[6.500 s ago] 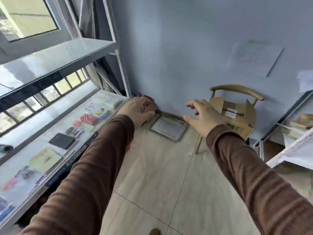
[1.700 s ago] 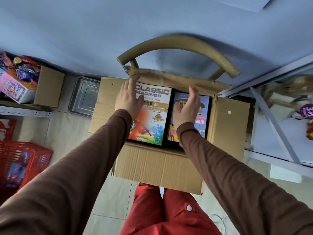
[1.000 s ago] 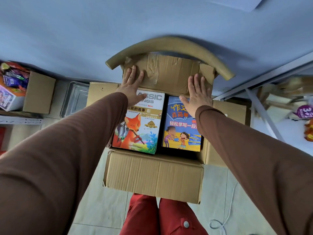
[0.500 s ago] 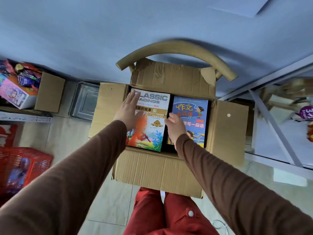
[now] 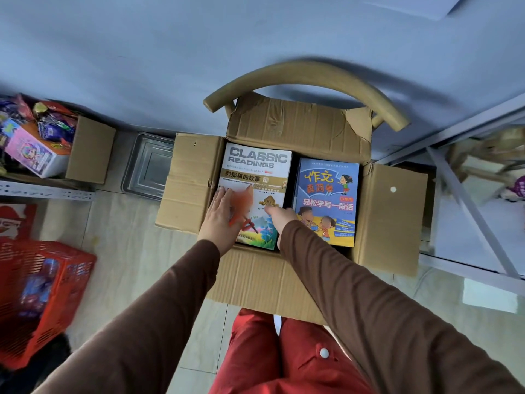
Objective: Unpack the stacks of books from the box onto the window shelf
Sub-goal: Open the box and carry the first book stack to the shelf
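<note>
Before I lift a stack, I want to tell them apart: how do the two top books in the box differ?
The white book reads CLASSIC READINGS; the blue book has only Chinese lettering. The white one lies left in the box, the blue one right. Both hands, left hand and right hand, are at the white book; the blue is untouched. Both lie flat, face up.

1. Soft, even daylight – no hard glare.
2. The chair [image 5: 306, 78] throws a blurred shadow on the wall.
3. Wide-angle bending at the edges.
4. Motion blur smears the basket [image 5: 42, 294] and left hand [image 5: 224, 220].
</note>
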